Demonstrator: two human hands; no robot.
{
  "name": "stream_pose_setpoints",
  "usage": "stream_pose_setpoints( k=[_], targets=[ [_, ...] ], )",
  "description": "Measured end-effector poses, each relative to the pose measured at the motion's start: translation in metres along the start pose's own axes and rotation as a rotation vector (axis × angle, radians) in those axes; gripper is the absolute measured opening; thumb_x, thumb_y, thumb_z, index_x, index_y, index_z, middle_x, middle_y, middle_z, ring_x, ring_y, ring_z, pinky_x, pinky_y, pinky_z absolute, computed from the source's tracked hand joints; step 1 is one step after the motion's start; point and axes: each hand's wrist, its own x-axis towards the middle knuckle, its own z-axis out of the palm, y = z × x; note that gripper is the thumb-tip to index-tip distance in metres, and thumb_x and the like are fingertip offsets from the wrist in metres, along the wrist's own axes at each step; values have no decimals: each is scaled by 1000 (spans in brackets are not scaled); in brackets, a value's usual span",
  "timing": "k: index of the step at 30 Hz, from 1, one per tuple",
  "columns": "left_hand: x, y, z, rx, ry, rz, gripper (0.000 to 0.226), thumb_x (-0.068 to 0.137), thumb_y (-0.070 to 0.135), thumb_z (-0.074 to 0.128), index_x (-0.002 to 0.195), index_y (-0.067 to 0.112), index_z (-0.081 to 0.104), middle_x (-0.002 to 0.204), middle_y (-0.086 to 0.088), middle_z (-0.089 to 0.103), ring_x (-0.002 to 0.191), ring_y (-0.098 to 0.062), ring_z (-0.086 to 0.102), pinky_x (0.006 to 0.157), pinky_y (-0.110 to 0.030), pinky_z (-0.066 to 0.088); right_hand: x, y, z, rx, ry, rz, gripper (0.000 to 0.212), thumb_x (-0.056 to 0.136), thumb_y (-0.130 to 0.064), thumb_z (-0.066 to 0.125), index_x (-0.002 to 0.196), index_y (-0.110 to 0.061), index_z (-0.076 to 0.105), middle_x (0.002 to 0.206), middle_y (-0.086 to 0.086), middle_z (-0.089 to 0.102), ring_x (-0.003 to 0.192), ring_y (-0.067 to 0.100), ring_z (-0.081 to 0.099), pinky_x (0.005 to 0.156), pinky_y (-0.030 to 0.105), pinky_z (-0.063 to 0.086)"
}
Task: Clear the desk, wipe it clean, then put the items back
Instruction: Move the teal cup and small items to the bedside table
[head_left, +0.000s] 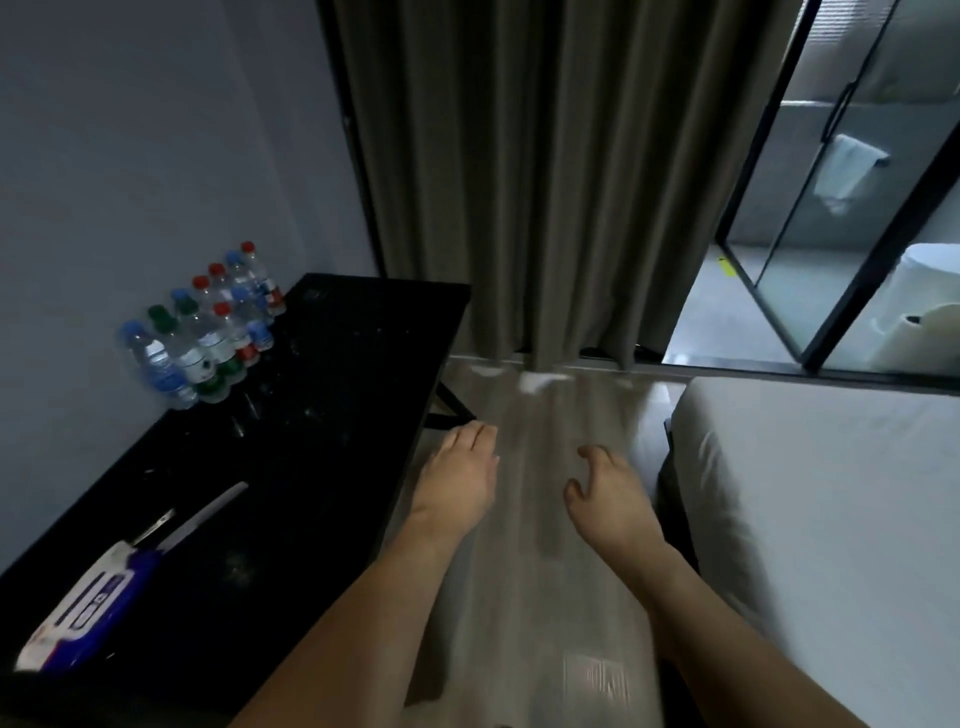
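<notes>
A glossy black desk (332, 395) runs along the left wall. Several small water bottles (208, 332) with red, blue and green caps stand clustered at its back left. A blue and white pack of wipes (88, 608) lies at the near left end, with a long silvery flat item (205, 517) beside it. My left hand (457, 478) hovers over the floor just off the desk's right edge, fingers relaxed and holding nothing. My right hand (608, 499) hangs further right over the floor, fingers loosely curled and empty.
A bed with white sheets (810, 519) fills the right side. A narrow strip of grey floor (524, 519) lies between desk and bed. Brown curtains (545, 182) hang ahead. White scraps (535, 382) lie on the floor below them. A glass-walled bathroom (841, 208) is at far right.
</notes>
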Motion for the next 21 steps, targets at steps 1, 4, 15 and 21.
stream_pose_setpoints(
  k=[1,4,15,21],
  targets=[
    [23,-6,0,3,14,-4,45,100,29,43,142,12,43,145,-5,43,133,-23,38,111,-36,34,23,-5,-3,-15,-4,-18,52,92,-23,53,141,-9,44,142,9,46,127,26,45,105,32,38],
    [88,-25,-2,-33,49,-43,46,101,28,42,144,11,40,147,-6,41,135,-24,35,113,-32,29,92,-19,-9,-30,10,-52,52,92,-23,53,141,-9,43,142,9,45,127,26,46,104,33,39],
    [211,-126,12,-6,44,-297,47,103,29,38,147,12,36,152,-7,36,139,-23,32,117,-31,23,292,-72,41,-23,-199,-224,51,90,-20,56,139,-9,45,139,12,48,124,30,47,106,35,39],
    [229,-190,-15,-27,117,-598,48,103,31,38,148,16,33,154,-2,32,141,-18,28,117,-31,25,367,-160,92,24,-320,-439,50,91,-20,56,139,-11,46,141,8,46,128,26,45,109,35,37]
  ],
)
